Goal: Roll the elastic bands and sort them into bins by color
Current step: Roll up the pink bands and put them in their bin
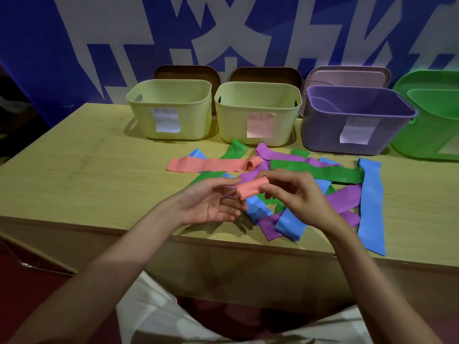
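A rolled pink band point(250, 190) is held above the table between both hands. My right hand point(295, 194) pinches its right end between thumb and fingers. My left hand point(211, 202) lies palm up at its left end, index finger reaching over the roll. Beneath them lies a loose pile of flat bands: a long pink band point(211, 165), a green band point(318, 171), a purple band point(345, 197) and a long blue band point(371, 207). At the back stand a pale yellow bin with a white label point(171, 93), a pale yellow bin with a pink label point(258, 95), a purple bin point(357, 105) and a green bin point(432, 115).
The wooden table point(87, 175) has its front edge right under my wrists. Brown lids and a pink lid point(347, 75) lean behind the bins against a blue and white banner. The green bin is cut off by the frame's right edge.
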The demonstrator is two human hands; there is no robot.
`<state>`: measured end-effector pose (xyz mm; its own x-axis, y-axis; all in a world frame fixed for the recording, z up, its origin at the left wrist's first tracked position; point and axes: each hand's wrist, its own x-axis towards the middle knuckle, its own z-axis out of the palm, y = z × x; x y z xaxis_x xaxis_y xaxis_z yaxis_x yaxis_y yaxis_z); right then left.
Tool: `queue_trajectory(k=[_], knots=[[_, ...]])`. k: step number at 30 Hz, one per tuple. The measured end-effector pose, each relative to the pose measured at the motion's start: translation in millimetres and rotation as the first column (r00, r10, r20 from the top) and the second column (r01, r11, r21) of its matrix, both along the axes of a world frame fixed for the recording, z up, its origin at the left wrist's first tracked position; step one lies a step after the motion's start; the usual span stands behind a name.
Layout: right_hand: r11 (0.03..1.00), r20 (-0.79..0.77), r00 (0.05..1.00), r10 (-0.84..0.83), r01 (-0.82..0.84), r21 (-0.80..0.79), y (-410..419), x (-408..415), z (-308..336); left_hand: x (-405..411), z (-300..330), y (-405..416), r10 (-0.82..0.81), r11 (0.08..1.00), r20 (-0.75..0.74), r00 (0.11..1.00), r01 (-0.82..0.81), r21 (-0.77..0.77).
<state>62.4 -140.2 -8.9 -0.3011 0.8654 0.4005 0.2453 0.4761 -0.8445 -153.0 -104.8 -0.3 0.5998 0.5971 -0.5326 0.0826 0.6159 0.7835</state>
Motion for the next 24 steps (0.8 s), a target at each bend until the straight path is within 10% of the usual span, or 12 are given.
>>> queue_trajectory(k=[13,24], knots=[[0.995,0.053,0.994,0.093,-0.092,-0.025,8.0,1.8,-8.7,-3.7,-4.2,4.2,-0.028,0.988,0.192,0.981,0.056,-0.144],[0.997,0.164,0.984,0.065,-0.055,-0.061,39.3,14.2,-20.8,12.4,-13.0,35.9,0.051,0.996,-0.103,0.993,-0.043,0.079]])
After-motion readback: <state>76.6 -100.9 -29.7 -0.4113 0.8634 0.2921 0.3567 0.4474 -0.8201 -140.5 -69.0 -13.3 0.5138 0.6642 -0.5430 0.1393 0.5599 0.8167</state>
